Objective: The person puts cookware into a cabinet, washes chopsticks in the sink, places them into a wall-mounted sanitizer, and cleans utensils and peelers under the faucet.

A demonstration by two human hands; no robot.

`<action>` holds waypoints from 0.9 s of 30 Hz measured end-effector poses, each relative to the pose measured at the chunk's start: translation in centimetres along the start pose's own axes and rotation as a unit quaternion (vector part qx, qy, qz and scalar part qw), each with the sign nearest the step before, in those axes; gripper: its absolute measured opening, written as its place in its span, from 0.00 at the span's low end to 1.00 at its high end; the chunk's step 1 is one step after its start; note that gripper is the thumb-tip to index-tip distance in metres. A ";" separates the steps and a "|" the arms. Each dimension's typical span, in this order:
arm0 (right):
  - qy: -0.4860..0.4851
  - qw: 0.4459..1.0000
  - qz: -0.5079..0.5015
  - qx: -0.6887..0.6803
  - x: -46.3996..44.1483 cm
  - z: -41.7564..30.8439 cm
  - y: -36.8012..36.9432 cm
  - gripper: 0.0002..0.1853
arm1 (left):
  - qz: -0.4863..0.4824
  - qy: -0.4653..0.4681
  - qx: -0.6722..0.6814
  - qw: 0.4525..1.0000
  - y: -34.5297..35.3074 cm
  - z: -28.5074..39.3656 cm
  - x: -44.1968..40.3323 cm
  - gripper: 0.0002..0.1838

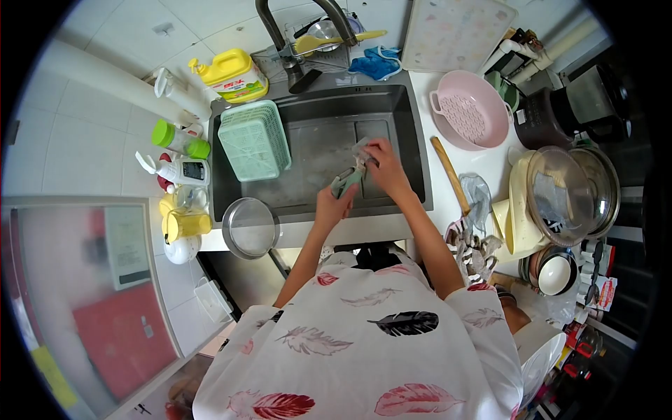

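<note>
Hands near each other over the sink [318,136]. Left hand [336,204] wraps a green tool [348,182]; right hand [383,166] seems to pinch a pale piece [360,149] at the tool's far end. Work looks under way, since both items are in hand; how much is done or left cannot be told. Green basket [252,143] stands in the sink's left side, apart from both hands.
</note>
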State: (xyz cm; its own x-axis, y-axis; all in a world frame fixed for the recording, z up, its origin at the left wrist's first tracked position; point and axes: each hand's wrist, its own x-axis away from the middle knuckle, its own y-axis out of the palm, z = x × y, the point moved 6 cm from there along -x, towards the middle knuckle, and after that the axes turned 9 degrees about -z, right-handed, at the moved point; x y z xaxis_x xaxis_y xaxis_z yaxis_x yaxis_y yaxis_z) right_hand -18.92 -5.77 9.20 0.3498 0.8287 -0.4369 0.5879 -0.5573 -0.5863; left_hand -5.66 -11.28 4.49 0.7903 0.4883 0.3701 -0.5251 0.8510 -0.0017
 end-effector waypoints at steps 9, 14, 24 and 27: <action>0.079 0.995 0.062 -0.020 0.5 1.9 0.4 0.11 | 0.002 -0.006 -0.007 1.000 0.7 0.0 -0.7 0.16; 0.142 0.984 0.105 0.007 0.8 2.9 -0.3 0.11 | 0.004 -0.001 -0.030 1.000 1.0 0.2 -0.6 0.15; 0.253 0.960 0.113 -0.030 0.9 6.7 -2.6 0.10 | -0.002 0.003 -0.032 0.999 0.7 0.0 0.0 0.16; 0.243 0.922 0.240 -0.181 2.0 8.0 -3.8 0.10 | 0.003 0.013 -0.037 0.999 0.1 0.1 0.2 0.16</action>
State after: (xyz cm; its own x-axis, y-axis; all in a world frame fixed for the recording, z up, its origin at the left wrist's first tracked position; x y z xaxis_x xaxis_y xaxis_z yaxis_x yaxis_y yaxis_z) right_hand -26.31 -2.44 5.06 0.8667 0.4658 -0.1785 0.4549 -0.8849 -0.1004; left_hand -5.58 -11.15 4.63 0.7958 0.4977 0.3449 -0.5059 0.8595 -0.0728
